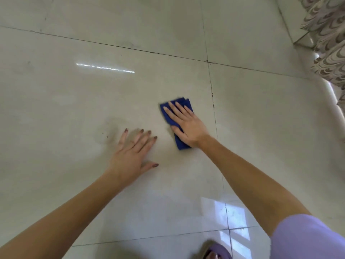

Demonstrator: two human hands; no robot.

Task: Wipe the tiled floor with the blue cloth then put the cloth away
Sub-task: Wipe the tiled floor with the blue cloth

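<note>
Fingers of the right hand lie long and flat on top of the blue cloth. They are a little spread, not curled, and nothing is pinched. The palm presses the cloth down on the tiled floor. The thumb sits across the near side of the cloth.

The cloth is folded into a long, thin shape. One end sticks out past the fingertips, at the far side. The other end sticks out under the wrist, at the near side. Most of the middle is hidden under the hand. No writing or label shows on the cloth.

The left hand is flat on the floor too, with its fingers spread wide. It holds nothing. It touches only the tile. It sits to the left of the cloth and a bit nearer to the person, close by but not touching it. The nails have dark red polish.

Both hands rest on the same big pale tile. A dark line between tiles runs just to the right of the cloth. A dull smudge shows on the tile just past the left fingertips. A bright streak of light shines on the floor further away.

A purple sleeve covers the top of the right arm. A patterned fabric hangs in the far right corner.
</note>
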